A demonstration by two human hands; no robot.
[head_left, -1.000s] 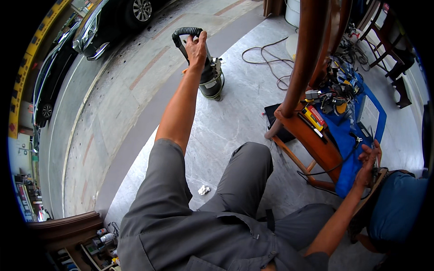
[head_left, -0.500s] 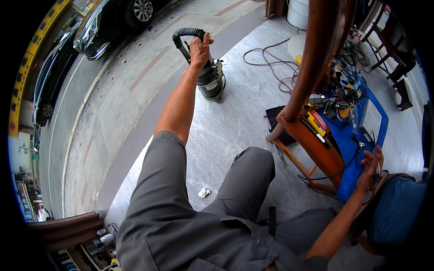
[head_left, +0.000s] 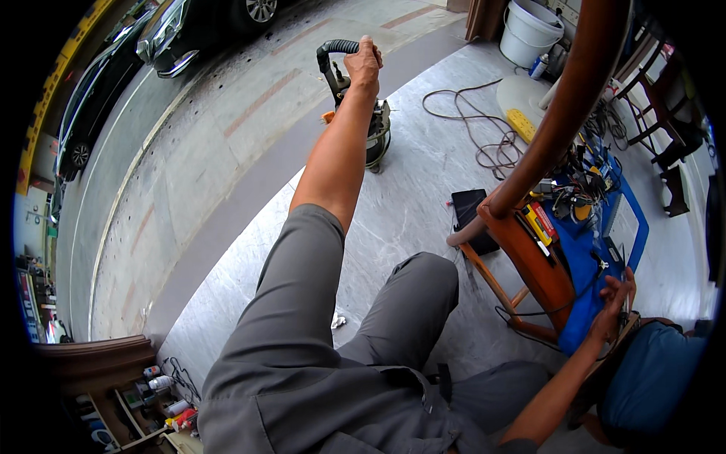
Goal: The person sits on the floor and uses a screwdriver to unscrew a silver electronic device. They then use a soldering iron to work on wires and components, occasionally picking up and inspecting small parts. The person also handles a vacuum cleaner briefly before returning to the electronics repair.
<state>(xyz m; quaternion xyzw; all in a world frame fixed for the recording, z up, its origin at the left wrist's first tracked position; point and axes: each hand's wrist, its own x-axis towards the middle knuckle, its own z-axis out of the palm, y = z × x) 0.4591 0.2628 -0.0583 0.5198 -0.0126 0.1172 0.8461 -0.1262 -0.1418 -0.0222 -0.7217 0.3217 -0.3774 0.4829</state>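
Observation:
My left hand reaches far forward and is closed round the end of a ribbed black curved handle. The handle belongs to a dark upright cylindrical device standing on the floor; my forearm hides part of it. An orange bit shows at its side. My right hand is low at the right, fingers loosely bent and apart, beside a wooden edge and a blue cushion. Nothing clearly shows in its grip. A black cable runs close by, across a blue cloth.
A wooden chair lies at the right, beside a blue tray with tangled wires and tools. A loose cable, a yellow power strip, a white bucket and a black tablet-like slab lie beyond. Cars stand outside.
The whole view has shifted slightly. My left hand stays on the ribbed handle, and my forearm now covers more of the device. The right hand keeps its place by the wooden edge.

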